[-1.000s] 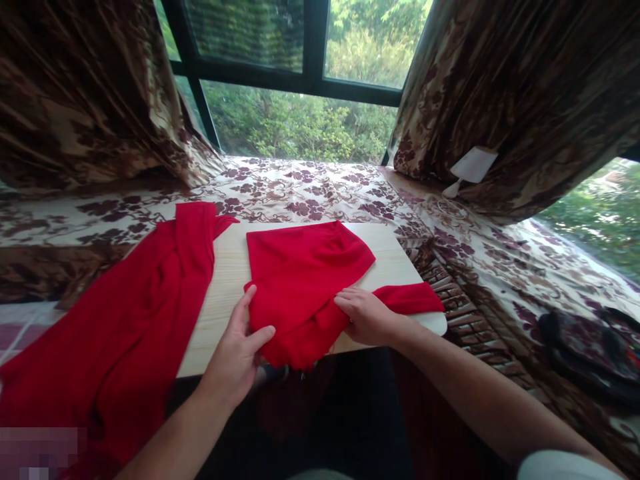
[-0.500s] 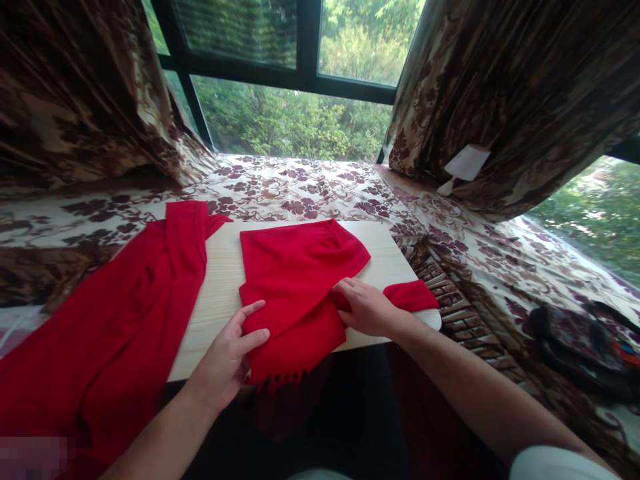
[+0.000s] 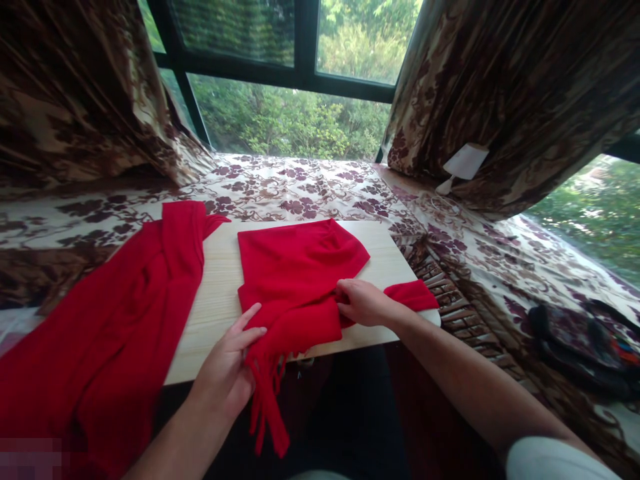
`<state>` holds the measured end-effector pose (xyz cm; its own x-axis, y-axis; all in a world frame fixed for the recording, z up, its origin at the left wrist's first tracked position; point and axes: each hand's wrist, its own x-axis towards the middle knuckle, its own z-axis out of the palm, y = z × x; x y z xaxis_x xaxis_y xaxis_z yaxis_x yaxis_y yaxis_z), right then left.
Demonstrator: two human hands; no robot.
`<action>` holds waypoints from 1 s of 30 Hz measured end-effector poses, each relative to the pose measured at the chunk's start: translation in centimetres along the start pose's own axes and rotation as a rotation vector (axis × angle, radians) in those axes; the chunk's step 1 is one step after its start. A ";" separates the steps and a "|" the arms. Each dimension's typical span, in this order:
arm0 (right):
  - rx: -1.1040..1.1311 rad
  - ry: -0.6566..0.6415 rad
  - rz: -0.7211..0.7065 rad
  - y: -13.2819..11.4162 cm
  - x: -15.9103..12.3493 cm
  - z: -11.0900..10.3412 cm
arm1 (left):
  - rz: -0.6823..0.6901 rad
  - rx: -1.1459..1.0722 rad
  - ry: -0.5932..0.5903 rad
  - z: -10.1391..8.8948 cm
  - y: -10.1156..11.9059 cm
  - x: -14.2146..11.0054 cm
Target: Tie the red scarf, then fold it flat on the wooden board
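Note:
A red fringed scarf (image 3: 295, 263) lies partly folded in layers on the pale wooden table, its tassels hanging past the front edge. My left hand (image 3: 227, 367) grips the scarf's near left corner, thumb on top and the other fingers partly hidden under the cloth. At the scarf's right side, my right hand (image 3: 364, 302) is closed on a pinch of its fabric. A narrow red cloth end (image 3: 413, 295) sticks out beyond my right wrist; whether it belongs to the same scarf I cannot tell.
More red cloth (image 3: 115, 320) drapes over the table's left end. The wooden tabletop (image 3: 220, 267) stands against a ledge with a floral cover (image 3: 300, 187). A small white lamp (image 3: 465, 163) and a dark bag (image 3: 575, 347) are on the right.
The scarf's near edge has bunched up, and its tassels now hang lower over the table's front. My left hand has shifted slightly down; my right hand stays nearly in place.

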<state>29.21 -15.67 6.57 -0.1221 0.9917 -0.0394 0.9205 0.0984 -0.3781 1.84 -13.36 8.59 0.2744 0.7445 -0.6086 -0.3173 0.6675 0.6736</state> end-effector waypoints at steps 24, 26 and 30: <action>0.324 -0.340 0.242 2.7 2.6 -3.5 | 0.026 0.295 -0.210 -1.2 0.9 2.2; 0.311 -0.405 0.205 2.9 2.5 -4.0 | 0.020 0.293 -0.216 -1.3 1.0 2.2; 0.389 -0.312 0.136 3.5 2.0 -4.7 | 0.005 0.277 -0.227 -1.3 1.4 2.0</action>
<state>33.89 -12.91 9.52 -0.1706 0.9157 -0.3638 0.7372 -0.1263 -0.6638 0.71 -10.98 7.77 0.4781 0.7098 -0.5173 -0.0698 0.6178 0.7832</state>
